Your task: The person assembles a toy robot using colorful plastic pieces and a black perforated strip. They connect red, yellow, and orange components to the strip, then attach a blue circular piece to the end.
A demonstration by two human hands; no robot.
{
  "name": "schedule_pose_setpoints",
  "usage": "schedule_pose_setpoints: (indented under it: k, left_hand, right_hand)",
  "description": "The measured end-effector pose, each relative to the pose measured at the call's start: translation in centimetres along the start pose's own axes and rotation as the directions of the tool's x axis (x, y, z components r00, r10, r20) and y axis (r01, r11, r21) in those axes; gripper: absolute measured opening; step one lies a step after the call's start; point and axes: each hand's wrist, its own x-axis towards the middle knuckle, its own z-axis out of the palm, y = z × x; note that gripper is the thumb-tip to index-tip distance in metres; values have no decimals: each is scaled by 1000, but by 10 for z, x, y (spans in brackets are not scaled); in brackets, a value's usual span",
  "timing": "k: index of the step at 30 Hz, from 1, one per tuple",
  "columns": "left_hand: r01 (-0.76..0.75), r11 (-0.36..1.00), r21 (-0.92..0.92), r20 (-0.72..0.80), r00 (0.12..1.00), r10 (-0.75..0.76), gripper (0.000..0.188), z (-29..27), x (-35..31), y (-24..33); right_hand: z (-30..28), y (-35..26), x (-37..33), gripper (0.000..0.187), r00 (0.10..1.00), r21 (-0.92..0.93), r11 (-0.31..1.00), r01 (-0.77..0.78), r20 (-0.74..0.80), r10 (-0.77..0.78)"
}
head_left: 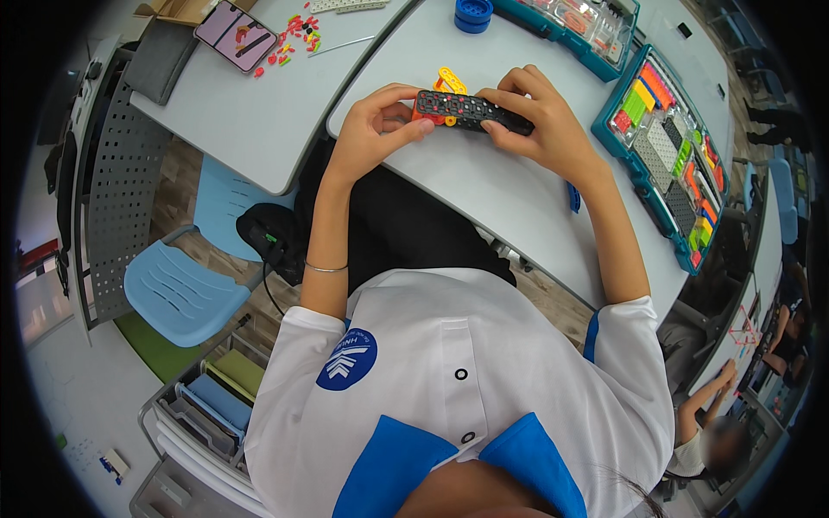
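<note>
Between my two hands, above the table's near edge, is a long black perforated building plate (466, 109) with small red pegs in it. A yellow perforated piece (450, 82) stands up at its far side, and orange-red parts (420, 110) show at its left end. My left hand (380, 126) grips that left end, thumb in front and fingers behind. My right hand (537, 112) is closed round the right end, with the thumb on the near side. The fingertips behind the plate are partly hidden.
An open teal case (661, 155) of sorted colourful building pieces lies at right, another case (577, 24) beyond it. Blue wheels (472, 15) stand at the back. On the left table are a phone (237, 36), scattered small pegs (298, 33) and a thin rod (342, 46). Blue chairs (186, 291) stand left.
</note>
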Motion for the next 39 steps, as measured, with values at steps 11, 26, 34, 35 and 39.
schedule_pose_setpoints:
  k: [11,26,34,35,39]
  left_hand:
    - [197,977,-80,12,980,-197,39,0,-1,10]
    - [191,975,-113,-88,976,-201,34,8,-6,15]
    - [186,973,-135,-98,975,-200,35,8,-9,11]
    - [187,973,-137,-93,975,-200,35,8,-9,11]
    - [157,983,-96,-146,975,-170,39,12,-10,13]
  right_hand:
    - [-3,-4,-2,31,998,-33,999,11,58,-9]
    - [-3,-8,-5,32,997,-96,995,38,67,-32]
    - [-3,-12,-4,31,997,-84,996,29,70,-24]
    - [-3,-12,-4,31,997,-89,995,34,65,-28]
    - [-3,-10,-4,31,998,-114,992,60,43,-56]
